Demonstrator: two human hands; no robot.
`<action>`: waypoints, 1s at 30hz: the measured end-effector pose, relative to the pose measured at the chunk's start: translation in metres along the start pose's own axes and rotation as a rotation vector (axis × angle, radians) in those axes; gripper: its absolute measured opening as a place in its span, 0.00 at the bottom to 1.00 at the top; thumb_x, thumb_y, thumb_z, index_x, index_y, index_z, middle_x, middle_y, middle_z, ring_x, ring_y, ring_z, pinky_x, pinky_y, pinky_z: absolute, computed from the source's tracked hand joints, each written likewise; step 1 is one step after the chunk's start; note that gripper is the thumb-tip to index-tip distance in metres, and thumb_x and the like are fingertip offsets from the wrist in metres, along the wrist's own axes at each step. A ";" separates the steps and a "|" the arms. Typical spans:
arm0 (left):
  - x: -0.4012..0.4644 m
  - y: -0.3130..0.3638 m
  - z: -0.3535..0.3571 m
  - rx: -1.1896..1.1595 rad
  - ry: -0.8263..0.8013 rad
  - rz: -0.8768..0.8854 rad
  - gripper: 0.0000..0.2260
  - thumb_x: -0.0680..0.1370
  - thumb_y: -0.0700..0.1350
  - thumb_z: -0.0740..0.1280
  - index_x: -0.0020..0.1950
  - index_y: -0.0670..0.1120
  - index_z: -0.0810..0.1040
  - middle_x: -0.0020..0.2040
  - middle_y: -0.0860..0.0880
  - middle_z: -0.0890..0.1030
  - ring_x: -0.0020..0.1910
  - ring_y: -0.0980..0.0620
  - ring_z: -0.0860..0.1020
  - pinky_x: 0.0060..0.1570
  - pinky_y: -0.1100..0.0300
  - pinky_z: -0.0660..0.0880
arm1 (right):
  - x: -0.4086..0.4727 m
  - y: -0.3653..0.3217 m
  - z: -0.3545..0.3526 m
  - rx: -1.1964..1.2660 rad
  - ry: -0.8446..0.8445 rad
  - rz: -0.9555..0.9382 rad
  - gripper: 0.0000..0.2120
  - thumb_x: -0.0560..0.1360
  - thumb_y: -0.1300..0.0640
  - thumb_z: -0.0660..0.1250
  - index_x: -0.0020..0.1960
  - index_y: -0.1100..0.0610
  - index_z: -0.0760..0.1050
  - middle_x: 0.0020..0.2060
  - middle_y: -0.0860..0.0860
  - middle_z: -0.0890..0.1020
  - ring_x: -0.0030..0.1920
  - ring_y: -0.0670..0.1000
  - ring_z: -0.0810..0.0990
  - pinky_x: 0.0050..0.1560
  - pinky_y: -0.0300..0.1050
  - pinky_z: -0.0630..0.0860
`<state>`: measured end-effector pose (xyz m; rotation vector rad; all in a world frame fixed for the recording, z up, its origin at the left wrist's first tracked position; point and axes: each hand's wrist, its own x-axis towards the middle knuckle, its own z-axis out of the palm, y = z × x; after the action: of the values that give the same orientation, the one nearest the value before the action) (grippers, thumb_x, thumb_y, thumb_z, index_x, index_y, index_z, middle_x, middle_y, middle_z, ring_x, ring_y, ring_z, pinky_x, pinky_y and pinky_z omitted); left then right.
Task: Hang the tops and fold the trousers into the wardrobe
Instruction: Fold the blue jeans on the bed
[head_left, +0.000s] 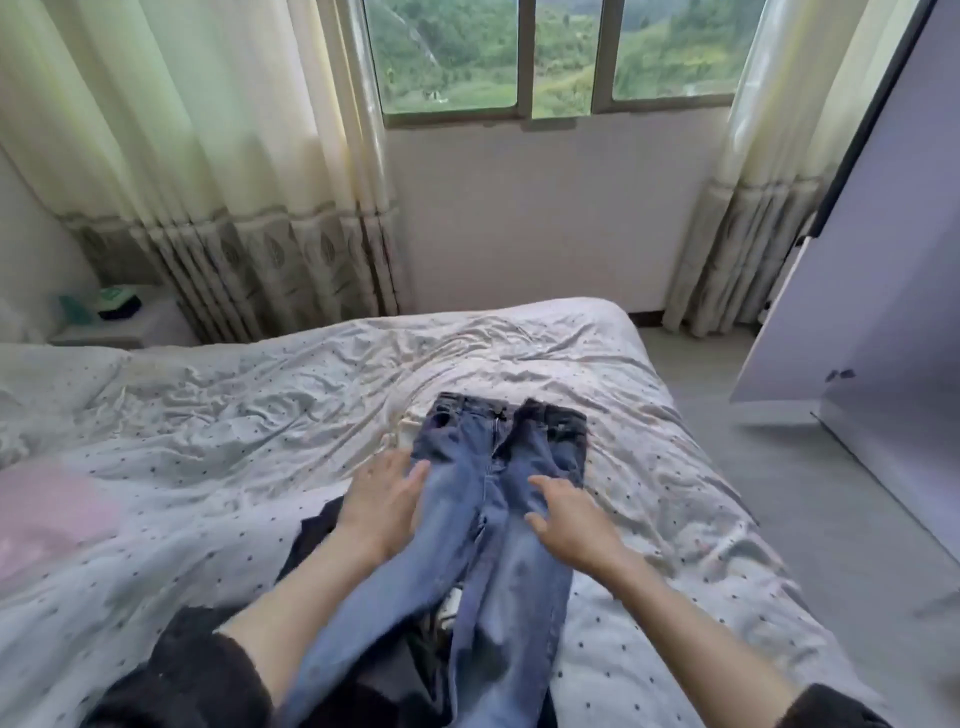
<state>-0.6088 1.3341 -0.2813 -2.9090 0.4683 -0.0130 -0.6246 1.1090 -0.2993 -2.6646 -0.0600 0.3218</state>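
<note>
One pair of jeans (488, 499), faded blue denim, soft and creased, lies lengthwise on the bed (260, 395), dark waistband at the far end, two legs running back toward the person. Left hand (382, 499) lies flat on the outer edge of the left leg, fingers straight and together, palm down, nothing gripped. Right hand (569, 519) is over the right leg at thigh level, fingers spread and relaxed, thumb out, holding nothing; whether it touches the denim or sits just above it I cannot tell. The jeans' fly seam runs between the two hands, waistband just beyond the fingertips. Under the jeans, nearer than the left wrist, a dark garment (317, 525) in limp black cloth sticks out; shape unclear. A small white bit of fabric shows in the gap between the two legs, behind both hands. Bed sheet is pale, wrinkled cotton with small dark dots. Two dark sleeves at the forearms. Far beyond the hands: two cream curtains (197, 171) with grey patterned hems, pleated, either side of one window (561, 57). Off to the right of the right hand, a smooth flat pale wardrobe door (852, 291) stands open.
</note>
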 end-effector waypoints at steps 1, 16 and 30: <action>-0.017 0.002 0.026 -0.031 -0.079 0.008 0.22 0.78 0.45 0.57 0.72 0.46 0.61 0.75 0.44 0.56 0.72 0.47 0.61 0.63 0.55 0.64 | -0.007 0.012 0.028 0.027 -0.056 0.017 0.25 0.79 0.52 0.58 0.74 0.53 0.58 0.72 0.52 0.65 0.70 0.54 0.65 0.67 0.52 0.66; -0.191 -0.069 0.120 -0.476 -0.272 -0.301 0.30 0.73 0.63 0.65 0.69 0.49 0.65 0.63 0.53 0.70 0.64 0.51 0.69 0.54 0.55 0.72 | -0.100 -0.063 0.200 0.177 -0.186 0.066 0.21 0.81 0.50 0.55 0.71 0.56 0.64 0.67 0.55 0.68 0.67 0.56 0.68 0.65 0.48 0.66; -0.299 -0.126 0.105 -0.771 -0.302 -0.331 0.03 0.77 0.43 0.64 0.45 0.45 0.74 0.39 0.48 0.79 0.45 0.45 0.78 0.41 0.56 0.69 | -0.172 -0.168 0.222 0.826 0.007 0.504 0.06 0.78 0.56 0.59 0.48 0.55 0.74 0.45 0.54 0.81 0.45 0.53 0.80 0.50 0.52 0.79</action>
<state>-0.8500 1.5641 -0.3531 -3.5923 -0.1024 0.6917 -0.8426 1.3394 -0.3803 -1.8220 0.6192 0.3859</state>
